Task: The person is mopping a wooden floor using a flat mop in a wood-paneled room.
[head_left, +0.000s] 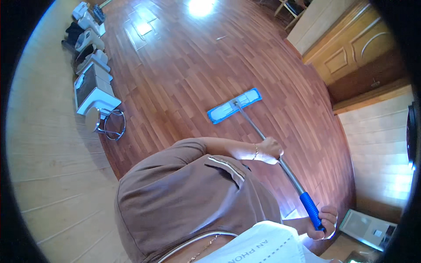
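Note:
A flat mop with a blue-edged, pale rectangular head (234,105) lies on the wood-look floor (184,74) ahead of me. Its metal pole (290,174) slants from the head toward my lower right. My left hand (269,150), with a bracelet at the wrist, is wrapped round the middle of the pole. Around the blue grip (312,211) at the pole's upper end, my right hand (325,223) is closed.
Along the left wall stand a round metal-legged stool (115,125), a white table with a dark top (94,90) and several other items behind it. At right are a wooden door (355,52) and a white box-shaped appliance (367,229).

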The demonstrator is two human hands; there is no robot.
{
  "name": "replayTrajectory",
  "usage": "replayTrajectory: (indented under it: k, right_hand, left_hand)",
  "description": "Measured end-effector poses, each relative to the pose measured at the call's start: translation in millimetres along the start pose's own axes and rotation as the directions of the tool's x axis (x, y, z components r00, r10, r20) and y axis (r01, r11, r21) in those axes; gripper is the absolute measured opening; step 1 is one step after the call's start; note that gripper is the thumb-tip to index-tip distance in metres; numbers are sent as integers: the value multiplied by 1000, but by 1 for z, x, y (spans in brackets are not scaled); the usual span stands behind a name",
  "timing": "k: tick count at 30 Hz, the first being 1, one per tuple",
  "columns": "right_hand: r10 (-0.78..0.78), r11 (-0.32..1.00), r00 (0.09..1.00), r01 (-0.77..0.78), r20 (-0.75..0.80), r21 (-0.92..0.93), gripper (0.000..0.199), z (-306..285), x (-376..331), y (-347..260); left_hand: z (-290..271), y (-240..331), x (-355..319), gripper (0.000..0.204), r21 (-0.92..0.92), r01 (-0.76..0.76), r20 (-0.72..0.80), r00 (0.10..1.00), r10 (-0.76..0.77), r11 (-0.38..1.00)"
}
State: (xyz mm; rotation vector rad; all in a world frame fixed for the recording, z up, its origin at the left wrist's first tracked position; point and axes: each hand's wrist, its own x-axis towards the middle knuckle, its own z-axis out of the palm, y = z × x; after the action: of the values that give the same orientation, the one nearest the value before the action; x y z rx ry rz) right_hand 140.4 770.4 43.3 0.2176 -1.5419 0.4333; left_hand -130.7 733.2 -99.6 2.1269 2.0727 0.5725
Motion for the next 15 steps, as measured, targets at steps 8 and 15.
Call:
replayTrajectory:
  k: [8, 15]
  right_hand:
    - [98, 700, 936, -306, 339, 645, 55, 35, 48, 48]
    - [-177, 260, 696, -649, 696, 715, 42, 55, 66, 92]
  left_hand:
    - [-43, -7, -33, 8, -13, 299, -132, 945, -298, 954]
    - [-30, -40, -56, 19, -22, 468, -576, 716, -394, 884]
